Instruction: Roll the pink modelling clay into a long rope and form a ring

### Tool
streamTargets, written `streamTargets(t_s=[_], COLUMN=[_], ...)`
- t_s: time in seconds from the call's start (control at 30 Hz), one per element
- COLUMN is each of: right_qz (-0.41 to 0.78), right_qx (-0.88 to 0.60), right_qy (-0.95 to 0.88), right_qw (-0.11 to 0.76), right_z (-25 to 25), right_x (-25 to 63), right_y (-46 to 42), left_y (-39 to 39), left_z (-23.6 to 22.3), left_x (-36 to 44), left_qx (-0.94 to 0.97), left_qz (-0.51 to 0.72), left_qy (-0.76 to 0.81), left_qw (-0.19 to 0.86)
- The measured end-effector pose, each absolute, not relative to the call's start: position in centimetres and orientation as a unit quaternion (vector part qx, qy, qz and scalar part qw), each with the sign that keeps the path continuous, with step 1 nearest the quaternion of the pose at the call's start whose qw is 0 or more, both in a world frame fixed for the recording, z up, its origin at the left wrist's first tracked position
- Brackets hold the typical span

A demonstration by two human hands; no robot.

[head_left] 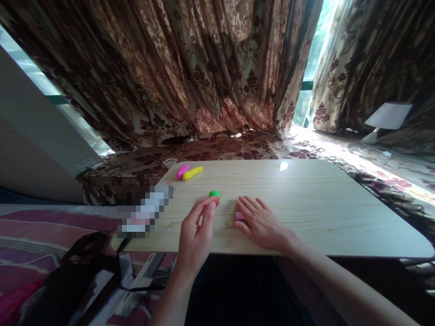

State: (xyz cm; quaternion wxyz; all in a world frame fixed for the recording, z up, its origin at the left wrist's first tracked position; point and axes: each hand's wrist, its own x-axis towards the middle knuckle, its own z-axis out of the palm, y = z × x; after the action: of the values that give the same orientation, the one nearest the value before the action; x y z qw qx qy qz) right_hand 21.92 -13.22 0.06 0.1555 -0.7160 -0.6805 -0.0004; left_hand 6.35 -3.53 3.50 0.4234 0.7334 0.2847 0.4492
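My left hand (197,228) is over the near middle of the table, its fingers curled and the thumb close to the fingertips. A rounded green lump (214,194), like modelling clay, shows just beyond those fingertips; whether they touch it I cannot tell. What lies inside the pinch, if anything, is hidden. My right hand (258,222) lies palm down with fingers stretched out. Under it, a pink piece (240,216) that looks like clay peeks out between thumb and forefinger, mostly covered by the hand.
Farther left on the pale wooden table (322,217) lie a magenta lump (182,171) and a long yellow piece (193,173), side by side. A blurred-out object (146,210) is at the left edge. Patterned curtains (231,68) hang behind; a white lamp (387,117) stands far right.
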Motion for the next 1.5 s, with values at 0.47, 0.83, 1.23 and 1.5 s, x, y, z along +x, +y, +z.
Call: streamTargets(t_s=[0.47, 0.83, 1.23, 1.5], right_qz=[0.006, -0.005, -0.003, 0.007], right_qx=[-0.718, -0.731, -0.732, -0.677], right_qy=[-0.678, -0.662, -0.663, -0.717], right_qw=[0.157, 0.165, 0.158, 0.163], right_z=[0.2, 0.0, 0.0, -0.3], right_x=[20.9, 21.3, 20.7, 19.0], right_y=[-14.2, -12.2, -12.8, -16.7], left_y=[-3.3, -3.7, -3.4, -1.6], left_z=[3.6, 3.0, 3.2, 2.6], left_x=[6.0, 7.2, 7.1, 6.1], left_qx=[0.754, 0.764, 0.769, 0.739], left_qz=[0.432, 0.411, 0.409, 0.444], left_qy=[0.298, 0.274, 0.272, 0.327], left_qw=[0.395, 0.415, 0.409, 0.386])
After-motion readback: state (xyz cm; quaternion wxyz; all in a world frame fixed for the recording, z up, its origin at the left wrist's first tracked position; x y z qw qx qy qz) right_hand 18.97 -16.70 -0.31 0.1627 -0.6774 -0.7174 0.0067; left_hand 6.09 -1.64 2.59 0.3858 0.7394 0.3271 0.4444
